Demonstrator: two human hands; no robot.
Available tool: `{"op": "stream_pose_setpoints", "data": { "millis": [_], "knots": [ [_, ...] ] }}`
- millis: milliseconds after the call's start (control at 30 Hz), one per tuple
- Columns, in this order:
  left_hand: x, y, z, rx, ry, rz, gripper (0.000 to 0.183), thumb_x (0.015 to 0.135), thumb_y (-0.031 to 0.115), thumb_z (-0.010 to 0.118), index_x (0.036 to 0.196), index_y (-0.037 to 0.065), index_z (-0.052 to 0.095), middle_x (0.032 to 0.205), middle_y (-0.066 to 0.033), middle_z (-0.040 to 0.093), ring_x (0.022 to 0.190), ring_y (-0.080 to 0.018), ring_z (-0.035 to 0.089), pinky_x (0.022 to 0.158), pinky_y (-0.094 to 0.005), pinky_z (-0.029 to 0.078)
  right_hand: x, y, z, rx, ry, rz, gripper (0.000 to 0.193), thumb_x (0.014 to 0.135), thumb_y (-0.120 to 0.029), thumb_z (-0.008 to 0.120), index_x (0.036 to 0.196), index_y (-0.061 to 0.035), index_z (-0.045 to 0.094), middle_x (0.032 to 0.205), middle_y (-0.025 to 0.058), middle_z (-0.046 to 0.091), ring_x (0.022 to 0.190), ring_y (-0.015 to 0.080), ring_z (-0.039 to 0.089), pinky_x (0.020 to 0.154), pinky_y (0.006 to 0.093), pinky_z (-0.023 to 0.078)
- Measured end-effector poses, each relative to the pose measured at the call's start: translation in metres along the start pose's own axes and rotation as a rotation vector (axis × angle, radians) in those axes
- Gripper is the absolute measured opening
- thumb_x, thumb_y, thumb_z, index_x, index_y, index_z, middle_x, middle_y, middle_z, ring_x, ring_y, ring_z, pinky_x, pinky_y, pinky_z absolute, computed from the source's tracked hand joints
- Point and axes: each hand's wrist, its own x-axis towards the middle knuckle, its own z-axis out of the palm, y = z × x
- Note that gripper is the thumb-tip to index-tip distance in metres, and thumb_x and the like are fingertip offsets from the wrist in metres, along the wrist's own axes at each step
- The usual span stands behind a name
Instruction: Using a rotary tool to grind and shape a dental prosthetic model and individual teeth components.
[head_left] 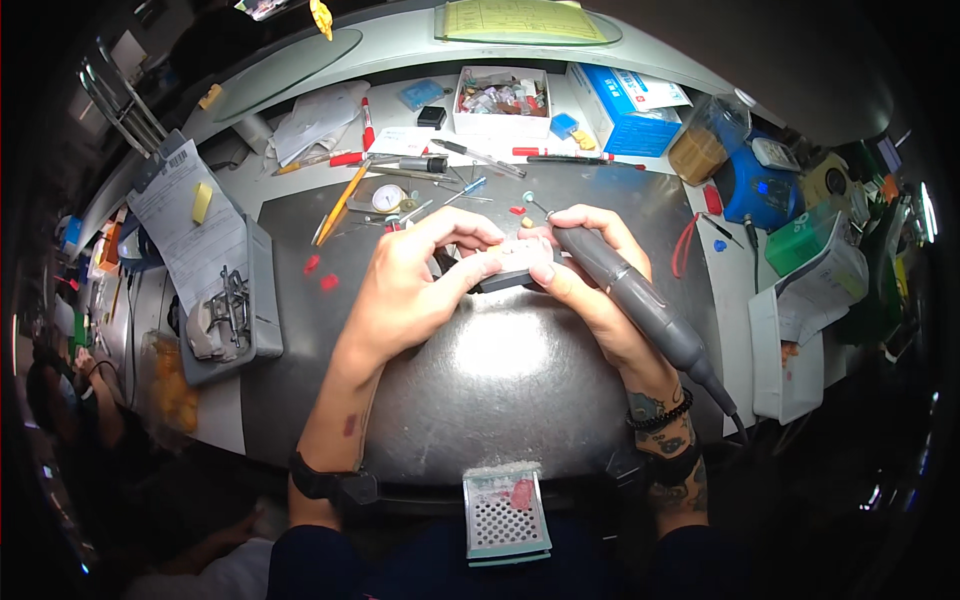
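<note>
My left hand pinches the left side of a small pale model, which looks like a dental cast, on a dark base. Curled round a grey rotary handpiece, my right hand also presses its thumb and fingertips against the right side of the cast. The handpiece slants, its cable end toward the lower right. A thin shank with a pale green round tip points away from its nose, apart from the cast. My fingers partly cover the cast.
A steel work plate lies under my hands, with a perforated vent at its front edge. Beyond are pens, a dial gauge and a white box of small parts. Grey tray at left; white bin at right.
</note>
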Motion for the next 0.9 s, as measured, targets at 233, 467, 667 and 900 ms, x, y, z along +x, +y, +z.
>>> {"op": "stream_pose_setpoints", "data": {
  "millis": [233, 467, 667, 900],
  "knots": [
    [-0.001, 0.016, 0.002, 0.036, -0.014, 0.138, 0.041, 0.071, 0.010, 0.079, 0.107, 0.001, 0.062, 0.095, -0.0092, 0.068, 0.085, -0.0123, 0.064, 0.075, -0.0264, 0.051, -0.007, -0.010, 0.008, 0.075, 0.097, -0.099, 0.040, 0.079, 0.001, 0.073, 0.111, -0.0017, 0.048, 0.098, 0.0126, 0.064, 0.086, 0.0144, 0.066, 0.072, 0.0244, 0.054],
    [-0.003, 0.017, 0.004, 0.125, 0.012, 0.152, 0.044, 0.064, 0.013, 0.084, 0.101, 0.003, 0.061, 0.092, -0.0072, 0.067, 0.074, -0.0137, 0.061, 0.069, -0.0269, 0.050, -0.009, -0.014, 0.009, 0.049, 0.106, -0.119, 0.041, 0.080, 0.003, 0.071, 0.112, -0.0011, 0.047, 0.096, 0.0140, 0.065, 0.085, 0.0145, 0.066, 0.073, 0.0250, 0.055],
    [-0.004, 0.015, 0.005, 0.079, 0.015, 0.156, 0.039, 0.066, 0.011, 0.083, 0.098, 0.002, 0.063, 0.088, -0.0079, 0.067, 0.074, -0.0138, 0.062, 0.066, -0.0270, 0.050, -0.010, -0.015, 0.009, 0.060, 0.099, -0.119, 0.040, 0.079, 0.004, 0.071, 0.112, -0.0010, 0.048, 0.096, 0.0135, 0.065, 0.084, 0.0142, 0.066, 0.075, 0.0260, 0.055],
    [-0.003, 0.024, -0.001, 0.208, 0.042, 0.245, 0.038, 0.065, 0.011, 0.081, 0.098, 0.003, 0.065, 0.086, -0.0071, 0.066, 0.076, -0.0179, 0.062, 0.071, -0.0303, 0.049, -0.010, -0.014, 0.012, 0.044, 0.119, -0.143, 0.034, 0.082, -0.001, 0.071, 0.109, -0.0013, 0.050, 0.096, 0.0118, 0.064, 0.091, 0.0147, 0.064, 0.078, 0.0282, 0.054]
  ]
}}
